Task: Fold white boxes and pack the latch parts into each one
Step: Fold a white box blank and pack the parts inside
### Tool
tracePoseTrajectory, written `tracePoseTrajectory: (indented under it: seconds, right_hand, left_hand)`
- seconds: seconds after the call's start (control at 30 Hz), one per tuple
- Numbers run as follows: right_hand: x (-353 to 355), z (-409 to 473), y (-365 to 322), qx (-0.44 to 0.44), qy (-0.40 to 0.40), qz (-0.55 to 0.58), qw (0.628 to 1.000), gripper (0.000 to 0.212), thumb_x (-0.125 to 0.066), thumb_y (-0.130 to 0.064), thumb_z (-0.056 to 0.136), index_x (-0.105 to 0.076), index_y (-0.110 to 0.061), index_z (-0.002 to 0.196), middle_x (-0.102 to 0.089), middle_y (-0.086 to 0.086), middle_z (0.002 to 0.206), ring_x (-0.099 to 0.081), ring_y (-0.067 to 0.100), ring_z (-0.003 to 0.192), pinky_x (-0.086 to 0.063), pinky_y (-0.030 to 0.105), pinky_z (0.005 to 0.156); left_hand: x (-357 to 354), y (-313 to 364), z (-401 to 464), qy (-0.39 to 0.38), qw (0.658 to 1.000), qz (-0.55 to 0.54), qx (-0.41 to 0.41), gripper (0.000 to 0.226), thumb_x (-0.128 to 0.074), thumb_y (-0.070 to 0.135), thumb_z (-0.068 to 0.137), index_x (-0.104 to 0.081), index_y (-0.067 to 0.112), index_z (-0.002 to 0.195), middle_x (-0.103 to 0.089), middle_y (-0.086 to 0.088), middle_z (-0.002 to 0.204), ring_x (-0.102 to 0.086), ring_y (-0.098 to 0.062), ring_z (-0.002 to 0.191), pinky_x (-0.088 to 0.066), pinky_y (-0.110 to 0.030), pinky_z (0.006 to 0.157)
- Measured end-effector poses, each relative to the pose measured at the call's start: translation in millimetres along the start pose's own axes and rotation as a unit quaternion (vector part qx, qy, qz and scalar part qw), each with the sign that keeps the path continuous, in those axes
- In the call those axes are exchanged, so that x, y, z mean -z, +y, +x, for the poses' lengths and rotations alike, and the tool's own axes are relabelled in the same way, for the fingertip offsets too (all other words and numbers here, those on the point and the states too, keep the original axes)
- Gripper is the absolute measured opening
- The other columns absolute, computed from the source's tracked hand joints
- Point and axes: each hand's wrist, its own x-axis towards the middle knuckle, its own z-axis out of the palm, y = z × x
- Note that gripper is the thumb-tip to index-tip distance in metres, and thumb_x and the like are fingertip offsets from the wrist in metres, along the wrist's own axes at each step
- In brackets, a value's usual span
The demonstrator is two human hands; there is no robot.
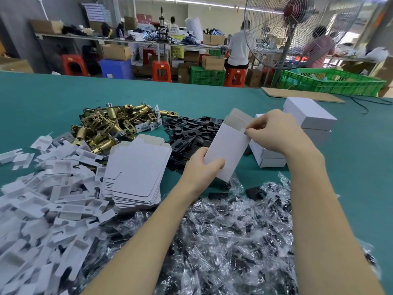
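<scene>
White box: erected, top flaps open, tilted, held above the green tabletop between both hands.

Left hand: fingers curled round the box's lower end, thumb across its front face.

Right hand: at the box's upper open edge, fingertips pinching what seems to be a side flap or a small dark part; the spot is too small to tell which.

Flat box blanks: stacked just left of the left hand, unfolded.

Brass latch bodies: heaped beyond the blanks, up and left of the left hand.

Black strike plates: spread directly beyond the left hand, partly behind the held box.

White card inserts: loose pile far left of the left forearm.

Clear bags of dark small parts: large pile under and between both forearms, nearest the person.

Closed white boxes: stacked just beyond and right of the right hand; more lie below that hand.

Green crate: far right edge of the tabletop, well beyond the right hand.

Pedestal fan: standing behind the tabletop.
</scene>
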Motion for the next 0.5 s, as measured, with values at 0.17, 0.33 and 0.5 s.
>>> tracePoseTrajectory:
  seconds: [0.17, 0.33, 0.5]
  right_hand:
    - [5.6, -0.3, 4.4, 0.013, -0.025, 0.019, 0.999, 0.021, -0.065, -0.026, 0.093, -0.074, -0.034, 0.077, -0.067, -0.015, 0.073, -0.058, 0.004, 0.072, -0.041, 0.022, 0.055]
    - [15.5, -2.1, 6.4, 0.008, -0.041, -0.009, 0.999, 0.021, -0.072, -0.033, 0.091, -0.074, -0.032, 0.07, -0.065, -0.015, 0.075, -0.058, 0.005, 0.072, -0.041, 0.023, 0.057]
    - [18.6, -5.6, 2.6, 0.051, -0.018, -0.027, 0.998, 0.019, -0.074, -0.039, 0.091, -0.073, -0.038, 0.072, -0.072, -0.013, 0.082, -0.064, 0.01, 0.08, -0.055, 0.034, 0.073]
  left_hand:
    - [-0.4, 0.2, -0.5, -0.014, 1.0, -0.003, 0.0, 0.031, -0.056, 0.038, 0.067, -0.057, 0.026, 0.095, -0.062, 0.009, 0.096, -0.056, -0.005, 0.081, -0.041, -0.024, 0.064]
    - [-0.1, -0.9, 0.2, -0.025, 1.0, -0.008, -0.008, 0.029, -0.057, 0.034, 0.067, -0.056, 0.022, 0.093, -0.062, 0.006, 0.092, -0.055, -0.006, 0.077, -0.041, -0.02, 0.062]
    - [0.3, -3.0, 1.9, -0.032, 0.999, -0.025, -0.009, 0.039, -0.061, 0.03, 0.066, -0.054, 0.022, 0.104, -0.064, 0.003, 0.097, -0.057, 0.0, 0.072, -0.042, -0.01, 0.054]
